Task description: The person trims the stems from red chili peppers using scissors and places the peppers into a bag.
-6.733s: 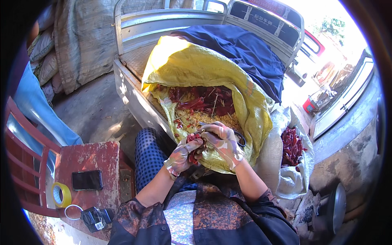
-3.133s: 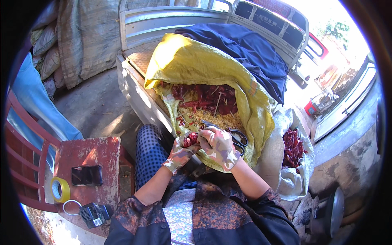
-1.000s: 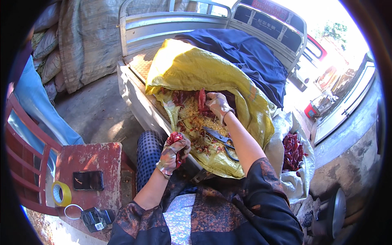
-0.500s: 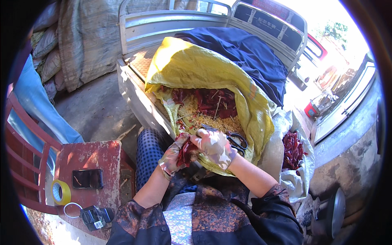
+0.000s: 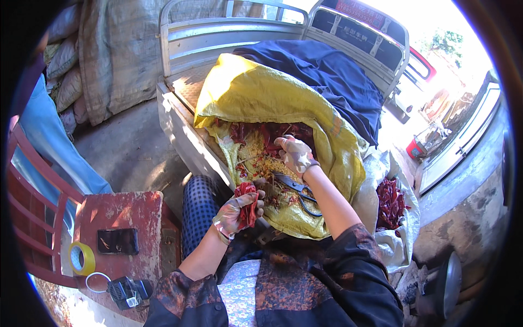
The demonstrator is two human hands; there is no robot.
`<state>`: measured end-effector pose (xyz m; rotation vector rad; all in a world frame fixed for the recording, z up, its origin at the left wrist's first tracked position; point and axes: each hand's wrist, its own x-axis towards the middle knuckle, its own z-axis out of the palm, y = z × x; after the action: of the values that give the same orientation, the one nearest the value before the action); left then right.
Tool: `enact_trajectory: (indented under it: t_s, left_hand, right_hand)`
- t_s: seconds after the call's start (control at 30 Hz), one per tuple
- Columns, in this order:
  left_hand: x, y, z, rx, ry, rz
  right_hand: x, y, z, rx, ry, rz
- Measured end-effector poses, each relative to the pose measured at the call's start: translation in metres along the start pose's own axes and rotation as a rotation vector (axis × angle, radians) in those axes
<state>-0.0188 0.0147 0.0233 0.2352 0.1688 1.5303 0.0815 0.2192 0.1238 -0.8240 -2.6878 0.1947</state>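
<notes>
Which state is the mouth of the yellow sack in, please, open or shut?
Open: the yellow sack gapes, showing red peppers and yellow seeds inside.

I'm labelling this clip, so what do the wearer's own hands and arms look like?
The left hand and right hand wear gloves with a patchy camouflage pattern in whitish and brownish tones. The forearms are bare below dark sleeves with mottled rust-brown patches.
</notes>
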Motion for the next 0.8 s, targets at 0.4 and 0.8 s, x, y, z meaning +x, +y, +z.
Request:
enact_trajectory:
  t_s: [0.4,0.8]
  left_hand:
    - [-0.001,-0.001,0.002,0.040,-0.001,0.003]
    - [0.003,-0.005,0.002,0.131,0.161,0.032]
  right_hand:
    - [0.015,0.057,0.032,0.694,0.268,0.098]
    - [-0.027,0.058,-0.008,1.532,0.456,0.350]
